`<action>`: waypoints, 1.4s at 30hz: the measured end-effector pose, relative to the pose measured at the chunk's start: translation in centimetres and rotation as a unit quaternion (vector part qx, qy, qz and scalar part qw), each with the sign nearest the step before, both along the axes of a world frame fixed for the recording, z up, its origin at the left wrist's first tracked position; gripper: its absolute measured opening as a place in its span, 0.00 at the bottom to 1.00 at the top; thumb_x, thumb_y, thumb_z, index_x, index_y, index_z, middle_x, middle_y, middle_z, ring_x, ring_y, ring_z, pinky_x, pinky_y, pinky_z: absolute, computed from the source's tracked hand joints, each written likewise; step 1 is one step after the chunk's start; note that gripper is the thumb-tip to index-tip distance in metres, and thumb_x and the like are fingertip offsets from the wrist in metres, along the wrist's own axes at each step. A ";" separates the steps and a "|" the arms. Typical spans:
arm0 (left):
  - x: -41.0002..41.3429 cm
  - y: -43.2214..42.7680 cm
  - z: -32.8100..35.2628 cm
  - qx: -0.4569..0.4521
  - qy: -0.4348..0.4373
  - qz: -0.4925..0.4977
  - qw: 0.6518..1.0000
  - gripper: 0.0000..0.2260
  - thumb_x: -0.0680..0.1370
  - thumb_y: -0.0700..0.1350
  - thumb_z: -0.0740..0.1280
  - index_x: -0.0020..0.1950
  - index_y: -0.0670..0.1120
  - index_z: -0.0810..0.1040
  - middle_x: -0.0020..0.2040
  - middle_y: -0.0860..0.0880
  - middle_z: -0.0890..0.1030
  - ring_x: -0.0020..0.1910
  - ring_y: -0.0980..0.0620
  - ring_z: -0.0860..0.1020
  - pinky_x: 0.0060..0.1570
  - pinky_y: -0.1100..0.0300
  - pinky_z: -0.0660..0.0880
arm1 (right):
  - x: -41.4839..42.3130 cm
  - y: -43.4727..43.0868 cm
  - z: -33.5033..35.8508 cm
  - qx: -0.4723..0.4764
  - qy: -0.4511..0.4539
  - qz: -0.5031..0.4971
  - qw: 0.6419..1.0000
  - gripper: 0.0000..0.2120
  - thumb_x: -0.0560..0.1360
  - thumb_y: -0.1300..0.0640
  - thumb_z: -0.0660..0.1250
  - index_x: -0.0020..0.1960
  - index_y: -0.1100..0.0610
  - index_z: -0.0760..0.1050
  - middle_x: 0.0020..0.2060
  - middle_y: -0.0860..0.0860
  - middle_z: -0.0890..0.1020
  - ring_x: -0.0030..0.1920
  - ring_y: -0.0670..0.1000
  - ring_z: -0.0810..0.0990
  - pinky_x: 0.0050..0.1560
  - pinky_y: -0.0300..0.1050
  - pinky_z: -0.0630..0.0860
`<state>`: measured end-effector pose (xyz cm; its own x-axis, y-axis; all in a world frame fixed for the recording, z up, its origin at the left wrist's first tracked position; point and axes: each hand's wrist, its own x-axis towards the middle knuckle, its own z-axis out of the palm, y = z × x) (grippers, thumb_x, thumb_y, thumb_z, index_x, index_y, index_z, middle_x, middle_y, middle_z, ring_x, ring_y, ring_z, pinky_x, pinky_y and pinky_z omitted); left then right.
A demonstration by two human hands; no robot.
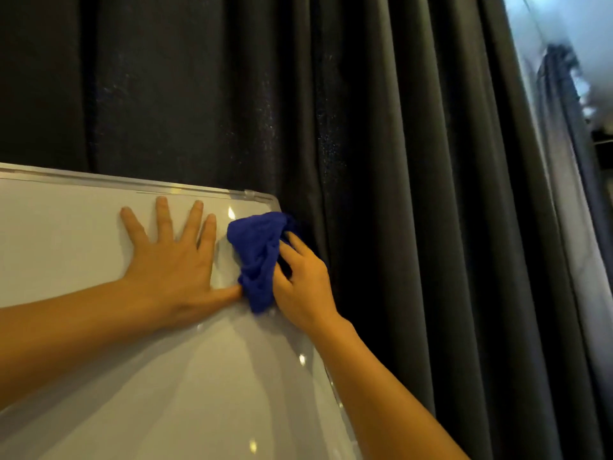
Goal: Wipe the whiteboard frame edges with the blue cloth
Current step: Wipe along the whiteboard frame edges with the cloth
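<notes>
A whiteboard [83,234] with a silver frame [132,182] fills the lower left. Its top right corner sits near the middle of the view. My right hand [303,280] grips a bunched blue cloth [260,257] pressed against the frame's right edge just below that corner. My left hand [169,257] lies flat on the board's white surface with fingers spread, its thumb touching the cloth. The part of the right frame edge under the cloth and hand is hidden.
Dark grey curtains [381,161] hang close behind and to the right of the board. A bright window strip [564,94] shows at the far right. The board's lower right frame edge [335,390] runs down beside my right forearm.
</notes>
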<state>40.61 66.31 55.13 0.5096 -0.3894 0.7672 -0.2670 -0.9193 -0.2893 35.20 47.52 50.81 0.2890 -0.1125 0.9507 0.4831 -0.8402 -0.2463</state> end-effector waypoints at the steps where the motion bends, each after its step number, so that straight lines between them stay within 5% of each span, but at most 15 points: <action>1: -0.1 -0.3 0.2 -0.004 0.001 0.001 1.000 0.55 0.58 0.81 0.30 0.78 0.49 0.35 0.80 0.46 0.36 0.75 0.30 0.34 0.65 0.24 0.37 | 0.2 0.4 1.0 0.010 0.006 0.005 1.000 0.19 0.77 0.48 0.60 0.66 0.49 0.74 0.71 0.51 0.70 0.68 0.52 0.70 0.67 0.49 0.69; 5: -0.3 -0.9 0.6 -0.008 0.002 0.002 1.000 0.55 0.60 0.81 0.32 0.78 0.49 0.35 0.80 0.46 0.37 0.75 0.30 0.34 0.65 0.23 0.37 | 2.2 1.2 6.5 0.025 0.117 -0.010 0.993 0.26 0.75 0.46 0.51 0.70 0.51 0.69 0.75 0.57 0.62 0.75 0.62 0.56 0.73 0.62 0.54; 9: 0.2 -0.3 0.7 0.000 -0.010 0.010 1.000 0.54 0.60 0.81 0.33 0.78 0.50 0.34 0.80 0.46 0.35 0.74 0.31 0.32 0.65 0.25 0.35 | 2.6 0.4 11.8 0.158 0.108 0.021 0.981 0.35 0.73 0.30 0.53 0.65 0.57 0.69 0.64 0.60 0.74 0.63 0.63 0.73 0.66 0.61 0.68; 13: 0.3 -0.1 0.4 -0.001 -0.024 0.017 1.000 0.53 0.59 0.81 0.31 0.77 0.50 0.32 0.80 0.47 0.35 0.75 0.32 0.32 0.66 0.26 0.34 | 4.4 2.4 11.3 0.108 0.111 -0.041 0.987 0.36 0.66 0.24 0.55 0.69 0.36 0.50 0.77 0.53 0.49 0.72 0.69 0.58 0.66 0.71 0.61; 16: 0.7 0.1 0.2 0.004 -0.023 0.025 0.999 0.52 0.58 0.81 0.29 0.72 0.50 0.26 0.80 0.46 0.34 0.75 0.32 0.31 0.67 0.27 0.34 | 6.2 1.6 9.7 0.031 0.112 -0.113 0.987 0.34 0.73 0.29 0.55 0.72 0.34 0.41 0.77 0.44 0.36 0.76 0.65 0.45 0.68 0.74 0.56; 19: 0.9 0.5 0.3 0.009 -0.026 0.018 0.999 0.50 0.58 0.80 0.29 0.70 0.50 0.24 0.79 0.46 0.34 0.75 0.33 0.31 0.68 0.27 0.35 | 6.6 0.1 8.7 0.060 0.080 -0.092 0.991 0.34 0.77 0.36 0.58 0.73 0.38 0.40 0.79 0.46 0.49 0.75 0.60 0.59 0.68 0.64 0.64; 22: 0.6 0.4 0.3 0.012 -0.033 0.018 0.999 0.49 0.58 0.80 0.28 0.69 0.51 0.23 0.79 0.45 0.33 0.75 0.33 0.31 0.68 0.27 0.35 | 6.0 -0.4 8.4 0.165 0.021 -0.071 0.984 0.32 0.77 0.46 0.63 0.71 0.39 0.45 0.73 0.52 0.67 0.62 0.60 0.75 0.53 0.53 0.72; 25: 0.5 -0.2 0.3 0.016 -0.033 0.005 0.999 0.47 0.58 0.80 0.28 0.67 0.53 0.20 0.79 0.45 0.32 0.75 0.32 0.31 0.67 0.27 0.32 | 5.6 0.3 9.5 0.126 0.015 -0.044 0.991 0.36 0.76 0.54 0.65 0.71 0.33 0.47 0.76 0.49 0.60 0.68 0.60 0.69 0.59 0.56 0.72; 28: 0.6 -0.3 0.2 0.007 -0.033 0.004 0.999 0.46 0.56 0.80 0.27 0.64 0.54 0.17 0.79 0.45 0.32 0.74 0.32 0.30 0.66 0.26 0.31 | 6.0 1.3 9.7 -0.009 0.073 -0.112 0.991 0.32 0.75 0.37 0.56 0.72 0.29 0.41 0.79 0.46 0.47 0.76 0.62 0.49 0.68 0.68 0.62; 31: 1.1 -0.2 0.2 0.002 -0.035 0.006 0.999 0.48 0.55 0.81 0.26 0.65 0.53 0.17 0.79 0.44 0.31 0.74 0.31 0.30 0.68 0.27 0.34 | 6.8 1.2 8.6 -0.009 0.122 -0.146 0.982 0.38 0.69 0.23 0.47 0.71 0.30 0.31 0.78 0.45 0.37 0.77 0.63 0.40 0.67 0.68 0.61; 38: 2.1 -0.2 -0.2 -0.013 -0.066 -0.005 0.998 0.52 0.58 0.81 0.28 0.74 0.51 0.28 0.80 0.43 0.37 0.75 0.31 0.34 0.67 0.27 0.33 | 5.1 0.6 1.4 0.010 0.135 -0.133 0.982 0.37 0.65 0.19 0.41 0.70 0.27 0.32 0.78 0.42 0.44 0.76 0.61 0.51 0.66 0.68 0.59; 42: 2.4 -0.2 -0.4 -0.006 -0.067 -0.023 0.997 0.50 0.57 0.82 0.29 0.67 0.52 0.21 0.80 0.43 0.36 0.75 0.30 0.32 0.66 0.27 0.32 | 5.5 0.2 4.4 0.090 0.200 -0.104 0.970 0.39 0.68 0.22 0.45 0.73 0.33 0.36 0.78 0.49 0.48 0.73 0.63 0.59 0.66 0.63 0.63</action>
<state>42.99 66.16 54.76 0.3841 -0.4006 0.8318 -0.2691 -0.9104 -0.3142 40.66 47.73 55.25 0.5835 -0.3609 0.7275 0.1435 -0.8359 -0.5298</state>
